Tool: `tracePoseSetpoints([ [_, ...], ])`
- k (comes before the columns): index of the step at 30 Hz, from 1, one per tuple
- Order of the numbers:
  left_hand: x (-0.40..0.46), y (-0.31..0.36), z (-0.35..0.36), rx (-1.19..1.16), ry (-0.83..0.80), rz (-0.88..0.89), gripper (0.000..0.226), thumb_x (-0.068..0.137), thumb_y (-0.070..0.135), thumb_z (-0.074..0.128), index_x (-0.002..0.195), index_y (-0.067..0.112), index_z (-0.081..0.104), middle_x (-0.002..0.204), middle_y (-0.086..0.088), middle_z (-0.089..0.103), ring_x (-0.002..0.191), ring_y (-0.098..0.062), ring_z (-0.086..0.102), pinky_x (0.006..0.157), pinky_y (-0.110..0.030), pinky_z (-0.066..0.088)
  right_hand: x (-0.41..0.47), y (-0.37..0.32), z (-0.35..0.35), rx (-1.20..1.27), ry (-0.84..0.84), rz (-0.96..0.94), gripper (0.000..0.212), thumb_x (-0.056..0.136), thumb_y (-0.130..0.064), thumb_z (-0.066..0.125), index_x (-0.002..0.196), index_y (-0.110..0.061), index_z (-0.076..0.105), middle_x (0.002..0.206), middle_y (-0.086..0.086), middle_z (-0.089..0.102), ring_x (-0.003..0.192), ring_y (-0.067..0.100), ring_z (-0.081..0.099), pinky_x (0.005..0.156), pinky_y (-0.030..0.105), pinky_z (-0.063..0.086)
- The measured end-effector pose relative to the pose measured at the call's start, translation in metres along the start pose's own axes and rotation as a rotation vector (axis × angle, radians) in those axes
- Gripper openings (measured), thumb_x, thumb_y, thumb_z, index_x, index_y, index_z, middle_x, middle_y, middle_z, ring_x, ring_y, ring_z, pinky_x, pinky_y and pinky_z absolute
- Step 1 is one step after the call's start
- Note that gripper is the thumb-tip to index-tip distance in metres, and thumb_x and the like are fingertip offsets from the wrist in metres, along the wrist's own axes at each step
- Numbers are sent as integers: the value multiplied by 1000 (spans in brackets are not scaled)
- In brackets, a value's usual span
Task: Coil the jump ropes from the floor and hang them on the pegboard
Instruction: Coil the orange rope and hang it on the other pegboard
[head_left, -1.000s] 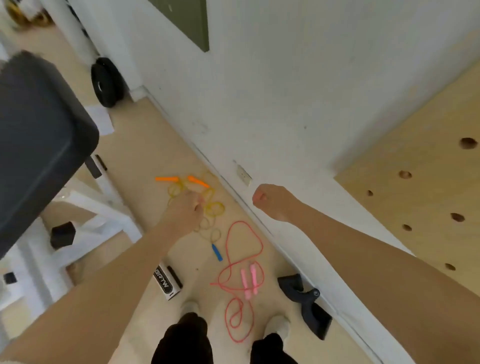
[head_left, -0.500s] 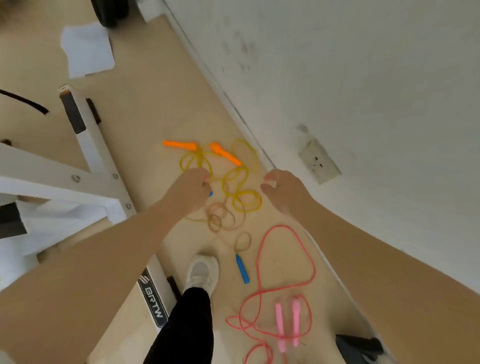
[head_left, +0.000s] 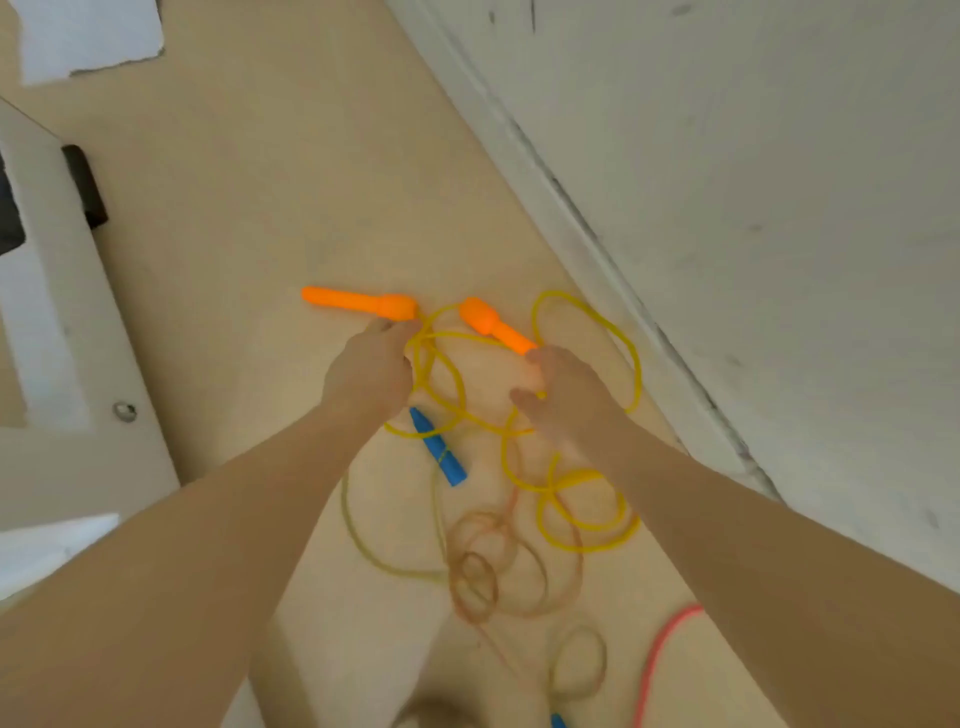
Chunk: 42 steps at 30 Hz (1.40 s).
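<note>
Both arms stretched down, left hand (head_left: 370, 371) curled, right hand (head_left: 566, 395) loosely spread

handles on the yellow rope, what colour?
Orange, both handles of the yellow rope; clearest in the head view, the only one.

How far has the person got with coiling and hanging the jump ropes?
Done: nothing; no rope is coiled, and no pegboard shows. In hand: the left hand and right hand reach the tangled yellow rope by its orange handles. Left: the brownish rope and the pink rope lie on the floor.
</note>
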<state>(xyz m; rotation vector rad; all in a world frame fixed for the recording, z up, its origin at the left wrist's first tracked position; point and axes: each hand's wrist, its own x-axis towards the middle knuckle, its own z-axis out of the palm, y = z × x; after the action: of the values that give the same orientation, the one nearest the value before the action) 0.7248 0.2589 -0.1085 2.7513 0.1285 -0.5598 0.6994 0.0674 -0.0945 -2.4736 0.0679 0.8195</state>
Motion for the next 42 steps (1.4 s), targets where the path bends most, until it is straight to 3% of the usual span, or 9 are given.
tracePoseSetpoints([
  [4, 49, -8, 12, 249, 22, -30, 60, 94, 8, 33, 148, 25, 16, 158, -4, 3, 136, -33, 22, 103, -46, 30, 26, 3, 9, -5, -22, -8, 47, 93, -28, 52, 135, -13, 39, 139, 9, 40, 126, 27, 38, 99, 27, 28],
  [11, 73, -13, 19, 555, -2, 116, 33, 95, 17, 39, 128, 17, 46, 125, -14, 47, 118, -33, 45, 98, -41, 31, 27, 11, 0, -33, 20, -55, 40, 93, -24, 50, 131, -16, 44, 134, 7, 45, 122, 26, 43, 96, 27, 29],
  [15, 40, -9, -7, 15, 10, 303, 41, 88, 30, 45, 121, 5, 50, 115, -17, 50, 93, -33, 56, 80, -34, 39, 7, 2, -19, 112, 117, -118, 49, 91, -16, 55, 137, -14, 38, 138, 8, 43, 124, 26, 43, 96, 24, 27],
  [20, -35, 52, -76, -512, 201, 452, 18, 69, 26, 48, 79, 14, 57, 65, 14, 49, 57, 5, 44, 57, -8, 31, -47, -50, -59, 628, 49, -270, 100, 72, -7, 77, 147, -23, 12, 143, -7, 33, 131, 6, 31, 112, 30, 27],
  [26, -131, 132, -156, -873, 264, 427, 22, 81, 31, 58, 60, 25, 53, 50, 12, 54, 51, 2, 46, 53, -15, 37, -137, -81, -133, 550, 252, -402, 9, 80, -25, 69, 76, -20, 62, 66, -11, 60, 69, 5, 53, 68, 28, 42],
  [31, -205, 175, -212, -1223, 175, 220, 35, 93, 17, 52, 60, 7, 52, 54, -2, 51, 51, -9, 43, 53, -21, 37, -217, -81, -177, 652, 298, -247, 32, 81, -31, 67, 59, -15, 51, 58, 4, 54, 57, 21, 50, 55, 30, 33],
  [34, -261, 202, -246, -1320, 86, 236, 20, 92, 26, 52, 80, 14, 62, 67, 10, 59, 72, -11, 54, 73, -26, 46, -280, -80, -196, 325, 177, -246, 32, 69, -41, 72, 65, -18, 51, 70, 6, 61, 67, 18, 52, 62, 33, 38],
  [37, -317, 229, -293, -1367, 74, 260, 25, 96, 23, 47, 77, 23, 63, 75, 5, 58, 70, -13, 50, 61, -21, 43, -347, -83, -212, 183, 68, -248, 21, 80, -35, 64, 69, -23, 52, 76, 0, 62, 72, 10, 51, 65, 26, 37],
  [42, -431, 277, -390, -1293, -47, 406, 32, 99, 20, 39, 68, 13, 45, 50, 5, 51, 43, -8, 42, 41, -17, 34, -442, -120, -274, 646, 201, -186, 32, 99, -32, 37, 74, -18, 50, 57, -4, 47, 54, 11, 44, 60, 29, 39],
])
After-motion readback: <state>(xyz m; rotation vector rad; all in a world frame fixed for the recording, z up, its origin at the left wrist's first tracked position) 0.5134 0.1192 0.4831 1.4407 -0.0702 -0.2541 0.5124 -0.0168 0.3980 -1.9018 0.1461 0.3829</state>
